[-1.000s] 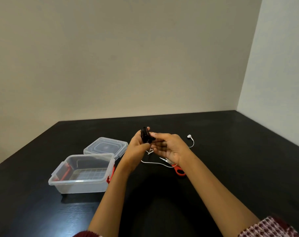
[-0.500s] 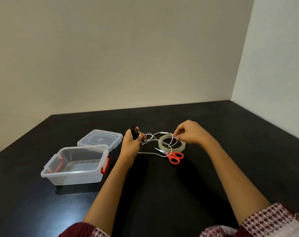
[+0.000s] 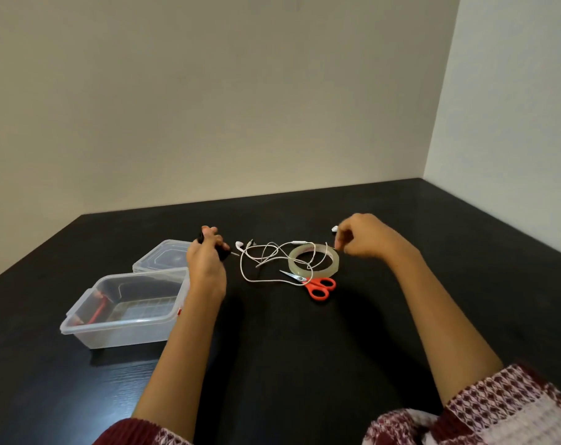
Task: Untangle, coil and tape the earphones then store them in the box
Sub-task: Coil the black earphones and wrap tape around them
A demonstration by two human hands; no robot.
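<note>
My left hand point(image 3: 207, 261) is closed around a small coil of black earphones point(image 3: 223, 253), held just above the table by the box's far right corner. A tangle of white earphones point(image 3: 266, 256) lies on the table between my hands, with its cable draped over a roll of clear tape point(image 3: 335, 264). One white earbud point(image 3: 334, 229) lies by my right hand point(image 3: 369, 236). That hand hovers at the roll's right rim with thumb and fingers pinched together; whether it holds the tape's end does not show. The clear plastic box point(image 3: 118, 335) stands open at the left.
The box's clear lid point(image 3: 159, 260) lies flat behind the box. Red-handled scissors point(image 3: 321, 285) lie just in front of the tape roll, blades pointing left. The black table meets the walls at the back and right.
My hands have parted: the left carried the black coil left toward the box, while the right went to the tape roll and then shifted slightly right of it.
</note>
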